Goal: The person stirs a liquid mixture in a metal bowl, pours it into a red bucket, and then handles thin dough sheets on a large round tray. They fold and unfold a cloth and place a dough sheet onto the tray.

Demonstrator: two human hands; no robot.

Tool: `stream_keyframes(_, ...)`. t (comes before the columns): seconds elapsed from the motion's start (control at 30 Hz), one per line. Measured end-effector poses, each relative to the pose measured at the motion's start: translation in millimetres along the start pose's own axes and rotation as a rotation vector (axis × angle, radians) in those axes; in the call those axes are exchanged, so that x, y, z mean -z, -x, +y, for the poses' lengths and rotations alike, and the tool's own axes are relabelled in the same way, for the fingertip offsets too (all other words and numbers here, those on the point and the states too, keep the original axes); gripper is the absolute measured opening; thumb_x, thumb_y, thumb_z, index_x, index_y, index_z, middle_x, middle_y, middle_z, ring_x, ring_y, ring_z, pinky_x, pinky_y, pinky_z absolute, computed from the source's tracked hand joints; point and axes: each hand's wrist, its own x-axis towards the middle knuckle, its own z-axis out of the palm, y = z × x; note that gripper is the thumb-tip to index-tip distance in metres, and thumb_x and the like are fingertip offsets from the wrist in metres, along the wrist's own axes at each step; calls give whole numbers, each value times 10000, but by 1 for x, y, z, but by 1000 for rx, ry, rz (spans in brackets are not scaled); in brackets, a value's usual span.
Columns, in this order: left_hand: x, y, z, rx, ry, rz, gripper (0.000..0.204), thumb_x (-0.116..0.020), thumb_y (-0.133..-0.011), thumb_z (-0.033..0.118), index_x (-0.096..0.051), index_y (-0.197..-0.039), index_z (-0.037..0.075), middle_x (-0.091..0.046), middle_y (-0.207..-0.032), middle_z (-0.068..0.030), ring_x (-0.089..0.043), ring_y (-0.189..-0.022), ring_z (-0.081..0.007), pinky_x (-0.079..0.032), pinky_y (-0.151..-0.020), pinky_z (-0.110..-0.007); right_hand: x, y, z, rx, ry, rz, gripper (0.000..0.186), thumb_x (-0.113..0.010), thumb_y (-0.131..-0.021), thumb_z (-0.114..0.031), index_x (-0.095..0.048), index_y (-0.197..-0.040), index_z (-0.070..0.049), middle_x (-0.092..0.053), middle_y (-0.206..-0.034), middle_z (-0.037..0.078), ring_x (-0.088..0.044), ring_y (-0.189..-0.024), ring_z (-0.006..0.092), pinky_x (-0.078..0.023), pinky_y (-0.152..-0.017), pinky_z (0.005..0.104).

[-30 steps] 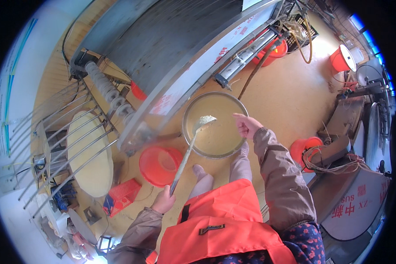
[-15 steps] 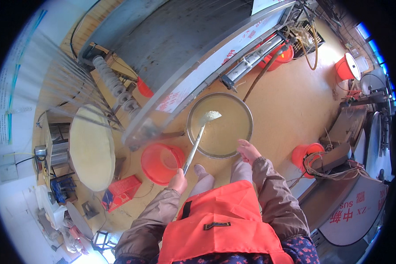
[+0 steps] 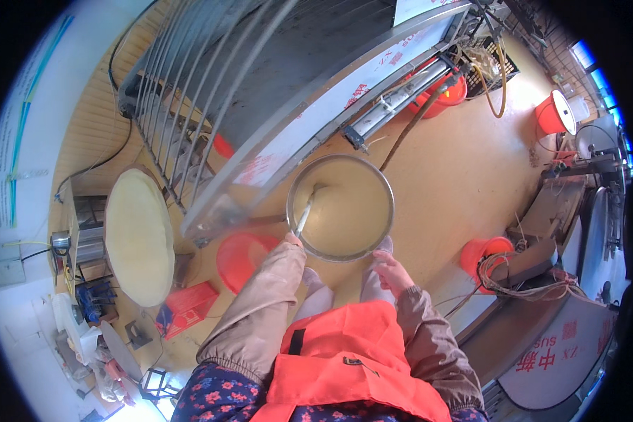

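Observation:
A wide round metal basin (image 3: 390,200) of pale yellow, batter-like liquid (image 3: 352,218) stands on the floor before my feet. My left hand (image 3: 292,241) is closed around the handle of a long-handled ladle (image 3: 307,212), at the basin's near left rim. The ladle's head is dipped in the liquid and mostly hidden under it. My right hand (image 3: 392,273) hangs just outside the basin's near right rim, fingers curled, with nothing visible in them. Brown sleeves and a red apron (image 3: 355,344) show below.
A red bucket (image 3: 243,260) stands left of the basin, partly behind my left arm. Farther left lies a large round pale sheet (image 3: 139,235), like a stack of thin pancakes. A large machine with a rack of metal bars (image 3: 190,91) fills the upper left. A hose (image 3: 408,137) runs toward the basin.
My left hand has moved forward and lowered the ladle from above the basin into the liquid. My right hand has shifted slightly down. The barred rack, earlier blurred at the left, now stands over the machine.

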Motion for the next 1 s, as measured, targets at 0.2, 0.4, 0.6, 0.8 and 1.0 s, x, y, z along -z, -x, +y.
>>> stream_keyframes(0.2,-47,3,39,-25,-52,-563,197,-461,-857,166,-481,-693,58,-605,-746,-133,-551,-636,-271,-459,-565,-358,31,20,7,-27,-161,-45,539,-507,-810,-53,-427,-1339,-117,-345,-624,-58,-322,-482,66,-280,-423,227)
stream_keyframes(0.4,-53,37,103,351,963,-1167,330,-467,-842,143,-408,-518,114,-546,-579,-45,-458,-437,-173,-406,-439,-281,52,36,-9,-21,-346,-77,533,-478,-824,-27,-411,-1347,-106,-338,-631,-63,-294,-492,54,-254,-433,215)
stream_keyframes(0.6,-4,62,143,896,1670,-1518,318,-531,-858,122,-365,-589,157,-381,-511,55,-370,-390,-73,-358,-379,-260,53,44,-37,23,-360,22,520,-456,-850,-26,-377,-1360,-88,-350,-647,-61,-288,-478,43,-244,-423,204)
stream_keyframes(0.8,62,48,91,95,735,-772,131,-548,-847,104,-471,-758,46,-558,-649,-71,-538,-480,-176,-450,-430,-328,33,39,-41,10,-348,2,542,-442,-832,-12,-359,-1362,-84,-320,-631,-58,-281,-472,49,-242,-420,208)
stream_keyframes(1.0,22,4,44,76,191,201,149,-440,-850,73,-571,-915,46,-662,-867,-193,-666,-804,-354,-521,-706,-461,23,23,-26,-30,-331,-6,539,-446,-825,-20,-369,-1351,-103,-307,-611,-60,-277,-464,51,-239,-410,212)
